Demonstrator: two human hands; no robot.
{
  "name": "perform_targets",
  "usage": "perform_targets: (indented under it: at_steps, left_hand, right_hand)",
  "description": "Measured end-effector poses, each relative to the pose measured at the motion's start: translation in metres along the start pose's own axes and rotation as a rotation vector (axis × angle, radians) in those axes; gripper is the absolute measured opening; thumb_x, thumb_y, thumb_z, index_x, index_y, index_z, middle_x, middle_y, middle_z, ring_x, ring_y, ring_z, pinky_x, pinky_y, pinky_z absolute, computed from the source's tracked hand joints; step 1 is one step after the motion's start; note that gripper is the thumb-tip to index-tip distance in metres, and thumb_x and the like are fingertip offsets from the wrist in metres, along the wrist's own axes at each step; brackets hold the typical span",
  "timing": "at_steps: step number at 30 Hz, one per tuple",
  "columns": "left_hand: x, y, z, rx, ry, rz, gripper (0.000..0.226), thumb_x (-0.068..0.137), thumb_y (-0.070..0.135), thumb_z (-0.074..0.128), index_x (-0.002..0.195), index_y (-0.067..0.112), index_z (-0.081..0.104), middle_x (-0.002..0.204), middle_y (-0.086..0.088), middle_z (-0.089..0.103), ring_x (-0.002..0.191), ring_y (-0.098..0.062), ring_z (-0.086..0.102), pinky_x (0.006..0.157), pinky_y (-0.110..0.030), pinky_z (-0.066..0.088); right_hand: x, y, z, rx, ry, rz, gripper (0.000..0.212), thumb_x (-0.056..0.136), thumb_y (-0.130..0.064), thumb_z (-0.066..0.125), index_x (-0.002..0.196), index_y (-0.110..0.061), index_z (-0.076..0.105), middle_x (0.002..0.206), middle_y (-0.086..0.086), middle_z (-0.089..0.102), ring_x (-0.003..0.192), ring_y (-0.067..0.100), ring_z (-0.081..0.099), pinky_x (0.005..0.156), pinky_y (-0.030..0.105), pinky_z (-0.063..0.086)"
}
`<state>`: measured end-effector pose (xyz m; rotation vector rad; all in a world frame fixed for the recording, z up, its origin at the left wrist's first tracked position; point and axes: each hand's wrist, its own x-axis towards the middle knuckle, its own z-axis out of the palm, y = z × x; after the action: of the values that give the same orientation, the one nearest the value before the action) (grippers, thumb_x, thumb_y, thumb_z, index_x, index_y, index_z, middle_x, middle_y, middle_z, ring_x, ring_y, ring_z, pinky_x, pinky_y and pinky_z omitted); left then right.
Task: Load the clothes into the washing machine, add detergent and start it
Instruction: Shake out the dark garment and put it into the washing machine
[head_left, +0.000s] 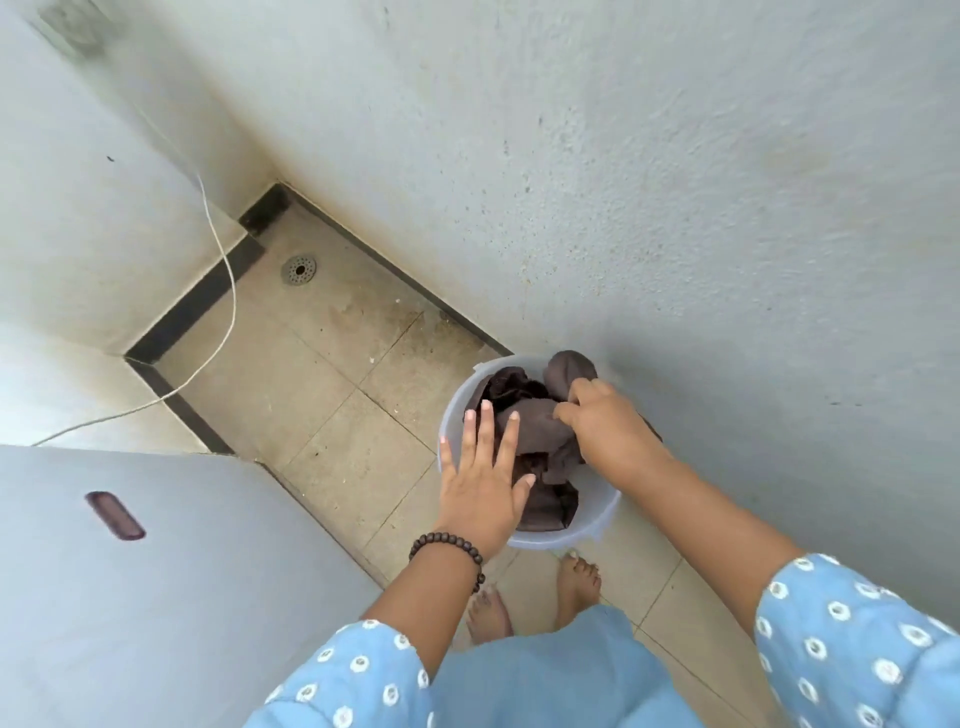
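A pale plastic bucket (597, 519) stands on the tiled floor against the right wall, filled with dark brown clothes (540, 431). My right hand (602, 431) is over the bucket with its fingers closed on a fold of the brown cloth. My left hand (483, 483), with a dark bead bracelet on the wrist, hovers over the bucket's left rim, fingers spread and holding nothing. The grey top of the washing machine (156, 571) fills the lower left, with a dark recessed handle (115, 515) on it.
A white cable (223, 291) hangs down the left wall and trails across a ledge. A round floor drain (298, 269) sits in the far corner. My bare feet (530, 592) stand just behind the bucket. Walls close in on the left and right.
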<state>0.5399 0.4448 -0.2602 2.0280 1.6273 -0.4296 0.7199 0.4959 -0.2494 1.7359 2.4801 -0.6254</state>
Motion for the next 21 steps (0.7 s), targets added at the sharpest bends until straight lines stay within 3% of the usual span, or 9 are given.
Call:
perform_targets:
  at_steps: [6, 8, 10, 11, 13, 15, 16, 18, 21]
  left_hand:
    - [-0.042, -0.004, -0.096, -0.368, 0.072, 0.157, 0.086, 0.096, 0.064, 0.044, 0.160, 0.030, -0.004, 0.167, 0.008, -0.009, 0.152, -0.008, -0.016, 0.124, -0.045, -0.010]
    - [-0.058, -0.001, -0.129, -0.651, 0.108, 0.136, 0.089, 0.089, 0.074, 0.043, 0.160, 0.031, 0.009, 0.165, 0.012, 0.016, 0.154, -0.007, 0.008, 0.127, -0.039, 0.007]
    - [-0.076, 0.007, -0.165, -1.014, 0.179, 0.043, 0.090, 0.086, 0.081, 0.038, 0.157, 0.030, 0.023, 0.156, 0.015, 0.034, 0.143, -0.001, 0.031, 0.116, -0.024, 0.026]
    - [-0.083, 0.009, -0.181, -1.153, 0.215, -0.001, 0.088, 0.084, 0.080, 0.036, 0.155, 0.028, 0.029, 0.154, 0.014, 0.038, 0.137, 0.002, 0.035, 0.110, -0.020, 0.027]
    - [-0.095, 0.011, -0.213, -1.312, 0.254, -0.031, 0.088, 0.079, 0.079, 0.037, 0.150, 0.028, 0.042, 0.151, 0.013, 0.044, 0.134, 0.002, 0.038, 0.112, -0.023, 0.028]
    - [-0.105, 0.006, -0.243, -1.422, 0.244, -0.021, 0.088, 0.073, 0.089, 0.047, 0.132, 0.025, 0.062, 0.134, 0.005, 0.064, 0.126, -0.011, 0.057, 0.114, -0.037, 0.040]
    - [-0.110, 0.004, -0.258, -1.480, 0.240, -0.008, 0.080, 0.074, 0.085, 0.056, 0.120, 0.020, 0.068, 0.119, 0.000, 0.073, 0.115, -0.018, 0.065, 0.108, -0.042, 0.047]
    - [-0.122, 0.004, -0.287, -1.555, 0.260, 0.040, 0.041, 0.090, 0.051, 0.067, 0.104, 0.012, 0.068, 0.099, -0.009, 0.076, 0.099, -0.026, 0.071, 0.096, -0.043, 0.055]
    - [-0.137, 0.007, -0.322, -1.544, 0.352, 0.125, 0.007, 0.098, 0.015, 0.061, 0.099, 0.012, 0.068, 0.101, -0.013, 0.075, 0.101, -0.028, 0.070, 0.087, -0.038, 0.056]
  right_hand:
    - [-0.023, -0.045, -0.091, -0.043, 0.225, -0.174, 0.019, 0.068, 0.005, 0.072, 0.085, -0.002, 0.071, 0.076, 0.009, 0.052, 0.074, 0.027, 0.052, 0.049, 0.032, 0.038]
    - [-0.032, -0.061, -0.120, -0.057, 0.294, -0.243, 0.019, 0.065, 0.008, 0.072, 0.081, -0.004, 0.070, 0.075, 0.007, 0.052, 0.071, 0.025, 0.050, 0.047, 0.032, 0.039]
    - [-0.043, -0.079, -0.150, -0.053, 0.377, -0.300, 0.022, 0.065, 0.012, 0.067, 0.079, -0.005, 0.069, 0.076, 0.006, 0.052, 0.070, 0.024, 0.048, 0.050, 0.032, 0.038]
    - [-0.050, -0.090, -0.166, -0.046, 0.421, -0.327, 0.024, 0.064, 0.014, 0.063, 0.079, -0.005, 0.069, 0.078, 0.006, 0.053, 0.071, 0.025, 0.048, 0.053, 0.030, 0.038]
    - [-0.067, -0.112, -0.195, -0.033, 0.500, -0.395, 0.026, 0.063, 0.012, 0.054, 0.076, -0.005, 0.067, 0.080, 0.005, 0.054, 0.072, 0.025, 0.049, 0.060, 0.031, 0.043]
    - [-0.086, -0.134, -0.220, -0.057, 0.548, -0.477, 0.027, 0.066, 0.007, 0.043, 0.072, -0.006, 0.066, 0.080, 0.005, 0.055, 0.072, 0.026, 0.051, 0.065, 0.032, 0.045]
    - [-0.095, -0.144, -0.230, -0.086, 0.560, -0.516, 0.026, 0.068, 0.004, 0.041, 0.071, -0.007, 0.065, 0.079, 0.005, 0.055, 0.072, 0.026, 0.052, 0.066, 0.032, 0.046]
    - [-0.107, -0.161, -0.246, -0.161, 0.569, -0.577, 0.024, 0.069, 0.001, 0.043, 0.068, -0.009, 0.065, 0.075, 0.003, 0.056, 0.073, 0.024, 0.052, 0.067, 0.030, 0.046]
    - [-0.116, -0.177, -0.260, -0.227, 0.522, -0.594, 0.026, 0.066, -0.006, 0.043, 0.070, -0.013, 0.067, 0.078, 0.000, 0.059, 0.079, 0.021, 0.052, 0.070, 0.027, 0.047]
